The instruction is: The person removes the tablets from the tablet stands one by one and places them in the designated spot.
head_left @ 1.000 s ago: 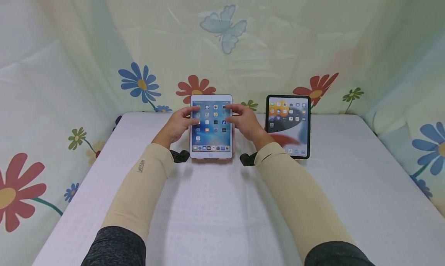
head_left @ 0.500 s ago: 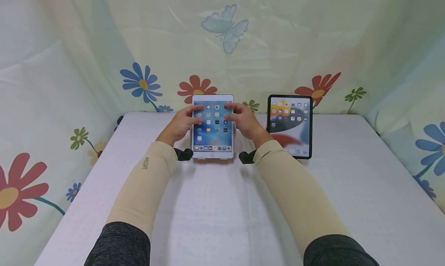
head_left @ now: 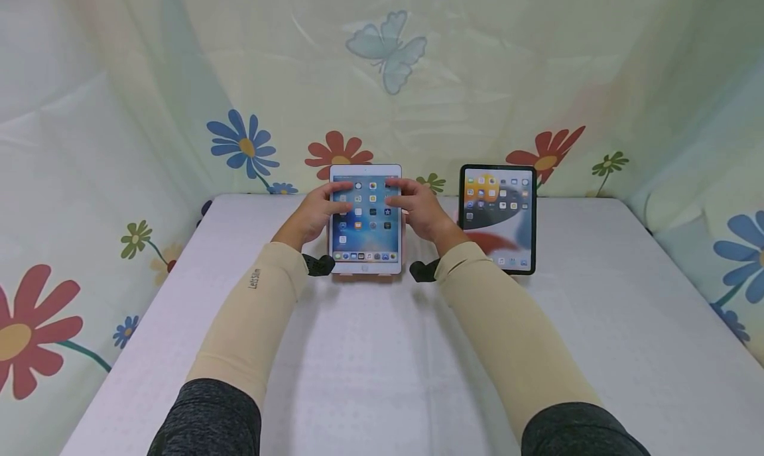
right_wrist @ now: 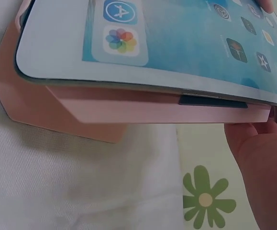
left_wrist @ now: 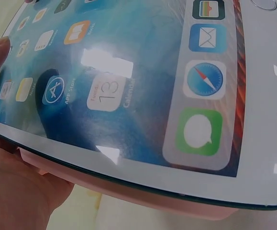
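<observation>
A white tablet [head_left: 367,234] stands upright, leaning back on a pink stand [right_wrist: 176,110], its lit screen showing app icons. At its left edge is my left hand [head_left: 310,216], with thumb and index finger over the front of the screen. In the left wrist view, other fingers of that hand [left_wrist: 18,191] reach behind the edge. On the opposite edge my right hand [head_left: 425,212] also has thumb and index finger over the front. Its other fingers go behind the stand in the right wrist view, where the palm side of the hand [right_wrist: 272,167] shows. Fingertips behind are hidden.
A black-framed tablet [head_left: 507,224] with a lit screen stands to the right, partly behind my right forearm. White cloth covers the table [head_left: 358,363]. A flower-printed curtain [head_left: 286,65] hangs close behind and at both sides.
My left hand has shifted slightly right, its fingertips lying a little farther over the screen. The right hand stays at its edge, and both tablets keep their places.
</observation>
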`<state>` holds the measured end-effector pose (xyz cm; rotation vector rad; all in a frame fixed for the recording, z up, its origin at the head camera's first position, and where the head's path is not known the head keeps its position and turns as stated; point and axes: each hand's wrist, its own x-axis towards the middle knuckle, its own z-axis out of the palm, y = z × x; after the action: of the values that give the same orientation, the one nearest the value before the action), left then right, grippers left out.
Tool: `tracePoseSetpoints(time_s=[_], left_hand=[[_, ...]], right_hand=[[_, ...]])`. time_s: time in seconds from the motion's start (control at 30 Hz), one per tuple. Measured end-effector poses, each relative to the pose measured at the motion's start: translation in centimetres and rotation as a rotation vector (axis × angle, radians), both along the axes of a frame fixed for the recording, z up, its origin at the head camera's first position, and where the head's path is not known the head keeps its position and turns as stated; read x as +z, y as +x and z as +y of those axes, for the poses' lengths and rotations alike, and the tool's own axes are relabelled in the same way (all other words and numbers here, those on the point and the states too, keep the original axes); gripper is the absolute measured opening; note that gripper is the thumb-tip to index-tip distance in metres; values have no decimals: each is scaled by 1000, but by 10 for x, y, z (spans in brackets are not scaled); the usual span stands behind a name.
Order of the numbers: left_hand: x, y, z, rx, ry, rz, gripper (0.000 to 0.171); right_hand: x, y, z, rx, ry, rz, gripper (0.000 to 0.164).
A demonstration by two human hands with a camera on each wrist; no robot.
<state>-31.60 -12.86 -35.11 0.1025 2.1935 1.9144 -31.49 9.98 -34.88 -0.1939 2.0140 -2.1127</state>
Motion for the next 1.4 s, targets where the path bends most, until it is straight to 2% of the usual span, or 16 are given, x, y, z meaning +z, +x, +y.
tracePoseSetpoints(time_s=[0.3, 0.8, 1.4], left_hand=[[5, 0, -2, -1, -29, -17, 49], [14, -1, -6, -20, -67, 7, 47], [17, 3, -4, 4, -29, 57, 48]], right_hand=[[1, 0, 1, 17, -20, -12, 45], [8, 1, 2, 26, 29, -1, 46], [12, 2, 5, 37, 72, 35, 47]])
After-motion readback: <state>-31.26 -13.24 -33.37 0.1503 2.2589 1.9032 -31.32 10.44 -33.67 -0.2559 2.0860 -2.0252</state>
